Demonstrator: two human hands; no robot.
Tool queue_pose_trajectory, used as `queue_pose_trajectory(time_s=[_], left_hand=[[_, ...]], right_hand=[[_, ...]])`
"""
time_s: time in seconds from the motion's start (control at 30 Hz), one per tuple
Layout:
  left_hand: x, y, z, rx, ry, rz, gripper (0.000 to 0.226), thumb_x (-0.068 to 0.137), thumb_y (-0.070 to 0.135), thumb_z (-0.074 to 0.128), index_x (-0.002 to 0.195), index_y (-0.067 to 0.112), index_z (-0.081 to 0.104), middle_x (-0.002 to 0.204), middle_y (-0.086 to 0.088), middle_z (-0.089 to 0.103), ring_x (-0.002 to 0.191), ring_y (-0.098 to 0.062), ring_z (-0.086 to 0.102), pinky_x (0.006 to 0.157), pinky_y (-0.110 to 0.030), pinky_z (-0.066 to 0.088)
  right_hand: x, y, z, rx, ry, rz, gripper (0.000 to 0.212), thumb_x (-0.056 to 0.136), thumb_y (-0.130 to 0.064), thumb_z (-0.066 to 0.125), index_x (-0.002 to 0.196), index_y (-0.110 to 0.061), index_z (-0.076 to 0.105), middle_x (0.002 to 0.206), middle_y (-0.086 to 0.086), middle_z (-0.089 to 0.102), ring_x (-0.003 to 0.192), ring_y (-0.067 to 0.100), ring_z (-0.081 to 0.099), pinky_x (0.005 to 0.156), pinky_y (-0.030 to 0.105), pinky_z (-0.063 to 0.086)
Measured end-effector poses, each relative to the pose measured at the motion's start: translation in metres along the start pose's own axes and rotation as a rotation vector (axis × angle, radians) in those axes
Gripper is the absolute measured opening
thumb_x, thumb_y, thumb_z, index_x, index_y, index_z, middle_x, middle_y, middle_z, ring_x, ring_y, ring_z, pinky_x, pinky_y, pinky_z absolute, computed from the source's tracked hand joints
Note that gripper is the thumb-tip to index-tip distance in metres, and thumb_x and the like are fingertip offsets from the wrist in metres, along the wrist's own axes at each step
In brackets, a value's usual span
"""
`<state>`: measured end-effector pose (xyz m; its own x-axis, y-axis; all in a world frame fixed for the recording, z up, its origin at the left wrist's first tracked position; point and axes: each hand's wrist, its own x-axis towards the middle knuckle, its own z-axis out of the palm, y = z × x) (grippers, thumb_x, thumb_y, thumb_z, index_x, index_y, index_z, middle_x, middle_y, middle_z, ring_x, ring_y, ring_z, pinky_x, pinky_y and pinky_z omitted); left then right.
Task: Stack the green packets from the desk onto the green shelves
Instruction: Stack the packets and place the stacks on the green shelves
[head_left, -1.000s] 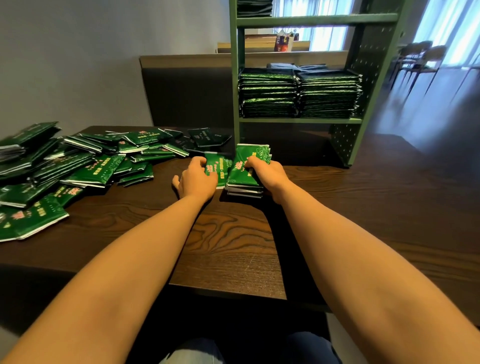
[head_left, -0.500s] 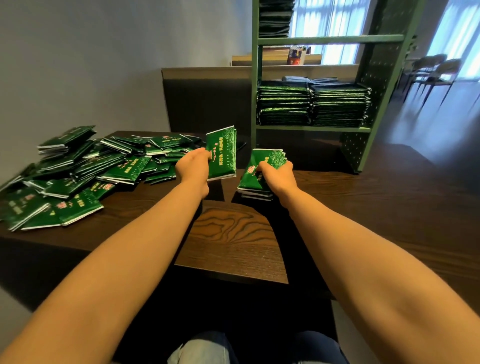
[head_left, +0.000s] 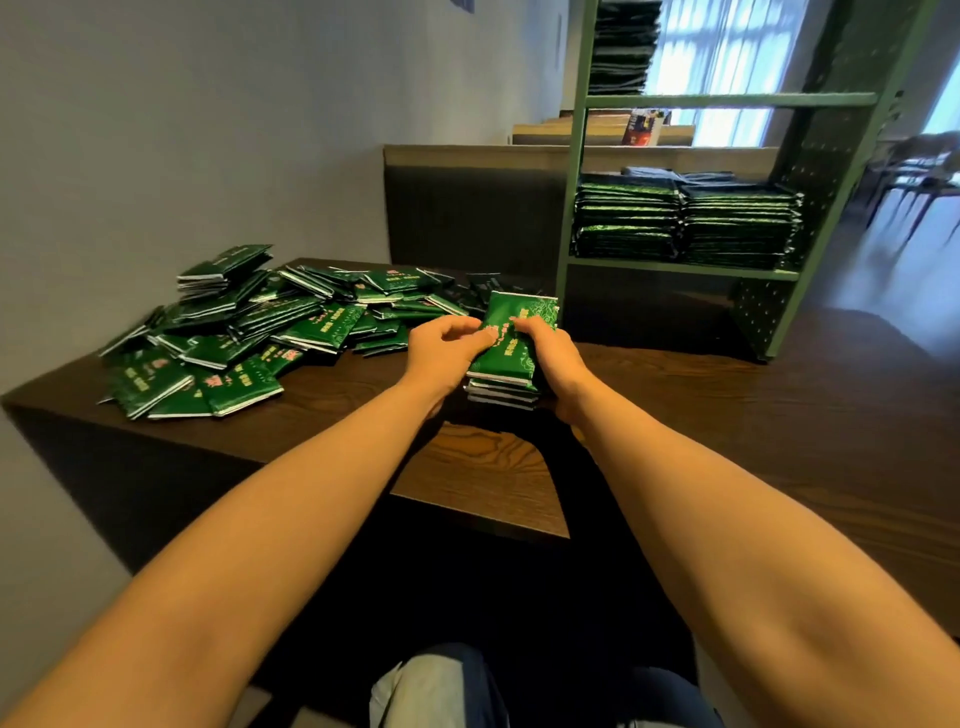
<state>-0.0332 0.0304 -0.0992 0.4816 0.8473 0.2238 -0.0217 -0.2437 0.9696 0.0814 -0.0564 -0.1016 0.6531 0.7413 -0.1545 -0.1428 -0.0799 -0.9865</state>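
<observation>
Desk (head_left: 727, 415) right of the held stack (head_left: 501, 387): bare wood through to the shelf unit (head_left: 727, 98), passable for a hand. Left half is blocked by the loose packet pile (head_left: 260, 332), which reaches almost to the left hand (head_left: 441, 348). The unit's left post (head_left: 571, 208) stands just beyond the stack. Middle shelf: two shelved stacks (head_left: 685, 223) fill most of the width, with a gap above them. Bottom bay is open at the front. A dark partition (head_left: 467, 208) closes the far side.

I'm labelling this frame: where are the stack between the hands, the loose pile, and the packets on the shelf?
Held stack (head_left: 511, 364), head view: top packet's face, lower half.
Loose pile (head_left: 291, 332), head view: a packet near the pile's middle.
Shelved packets (head_left: 737, 228), head view: front edges of the right stack.
</observation>
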Motion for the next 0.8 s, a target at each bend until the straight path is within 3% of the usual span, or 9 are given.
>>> queue_pose_trajectory(time_s=[0.1, 0.23, 0.3, 0.33, 0.43, 0.5, 0.57, 0.7, 0.8], left_hand=[[0.000, -0.001, -0.019, 0.048, 0.001, 0.022, 0.021, 0.083, 0.012, 0.079, 0.102, 0.006, 0.070, 0.088, 0.001, 0.068, 0.079, -0.007, 0.062, 0.069, -0.010, 0.051], [0.007, -0.010, -0.048, 0.130, 0.109, 0.021, 0.008, 0.092, 0.019, 0.068, 0.096, 0.013, 0.072, 0.084, 0.005, 0.067, 0.077, -0.007, 0.060, 0.063, -0.009, 0.046], [0.012, -0.021, -0.064, 0.210, 0.220, 0.009, 0.012, 0.097, 0.025, 0.058, 0.094, 0.019, 0.069, 0.078, 0.005, 0.064, 0.071, -0.010, 0.056, 0.065, -0.022, 0.045], [0.014, -0.026, -0.073, 0.244, 0.270, -0.006, 0.014, 0.098, 0.027, 0.055, 0.094, 0.021, 0.067, 0.076, 0.006, 0.062, 0.071, -0.012, 0.055, 0.069, -0.025, 0.042], [0.028, -0.046, -0.101, 0.495, 0.372, -0.069, 0.022, 0.097, 0.030, 0.053, 0.115, 0.022, 0.064, 0.099, -0.004, 0.067, 0.100, -0.026, 0.059, 0.087, -0.036, 0.045], [0.034, -0.056, -0.116, 0.755, 0.386, -0.172, 0.042, 0.095, 0.036, 0.054, 0.136, 0.028, 0.053, 0.130, -0.013, 0.057, 0.126, -0.034, 0.044, 0.104, -0.046, 0.037], [0.040, -0.061, -0.121, 0.827, 0.374, -0.258, 0.052, 0.094, 0.038, 0.053, 0.145, 0.033, 0.042, 0.144, -0.016, 0.043, 0.134, -0.038, 0.032, 0.110, -0.049, 0.027], [0.046, -0.065, -0.119, 0.870, 0.324, -0.286, 0.058, 0.097, 0.043, 0.047, 0.151, 0.034, 0.032, 0.146, -0.011, 0.046, 0.137, -0.035, 0.032, 0.110, -0.050, 0.022], [0.045, -0.063, -0.120, 0.780, 0.396, -0.220, 0.050, 0.097, 0.040, 0.048, 0.146, 0.032, 0.044, 0.133, -0.003, 0.061, 0.130, -0.030, 0.045, 0.108, -0.047, 0.025]], right_hand=[[-0.001, 0.001, 0.017, 0.002, -0.034, -0.011, 0.066, 0.069, -0.045, 0.072, 0.125, -0.012, 0.067, 0.104, 0.012, 0.077, 0.091, 0.028, 0.077, 0.073, 0.037, 0.059], [0.006, 0.002, 0.048, -0.062, -0.011, -0.072, 0.067, 0.067, -0.041, 0.073, 0.126, -0.009, 0.064, 0.109, 0.010, 0.075, 0.094, 0.026, 0.076, 0.069, 0.031, 0.056], [0.012, 0.007, 0.059, -0.103, -0.013, -0.090, 0.075, 0.061, -0.045, 0.075, 0.126, -0.010, 0.063, 0.114, 0.009, 0.074, 0.098, 0.025, 0.074, 0.079, 0.036, 0.059], [0.016, 0.013, 0.061, -0.135, -0.013, -0.096, 0.069, 0.066, -0.043, 0.075, 0.125, -0.010, 0.063, 0.115, 0.009, 0.073, 0.100, 0.025, 0.073, 0.084, 0.038, 0.059], [0.014, 0.019, 0.064, -0.194, -0.004, -0.093, 0.035, 0.087, -0.030, 0.068, 0.114, -0.008, 0.072, 0.110, 0.009, 0.076, 0.100, 0.026, 0.072, 0.089, 0.039, 0.053], [0.013, 0.016, 0.063, -0.204, 0.000, -0.068, 0.031, 0.092, -0.027, 0.066, 0.109, -0.004, 0.074, 0.100, 0.007, 0.074, 0.092, 0.024, 0.069, 0.084, 0.037, 0.050], [0.017, 0.012, 0.063, -0.217, -0.005, -0.012, 0.029, 0.092, -0.032, 0.065, 0.102, -0.005, 0.071, 0.093, 0.007, 0.068, 0.085, 0.021, 0.062, 0.080, 0.036, 0.045], [0.022, 0.011, 0.063, -0.232, -0.019, 0.053, 0.043, 0.082, -0.047, 0.069, 0.106, -0.011, 0.068, 0.108, 0.011, 0.071, 0.102, 0.028, 0.068, 0.093, 0.042, 0.052], [0.026, 0.013, 0.063, -0.225, -0.033, 0.057, 0.045, 0.079, -0.048, 0.069, 0.105, -0.012, 0.067, 0.115, 0.016, 0.072, 0.106, 0.032, 0.069, 0.086, 0.040, 0.051]])
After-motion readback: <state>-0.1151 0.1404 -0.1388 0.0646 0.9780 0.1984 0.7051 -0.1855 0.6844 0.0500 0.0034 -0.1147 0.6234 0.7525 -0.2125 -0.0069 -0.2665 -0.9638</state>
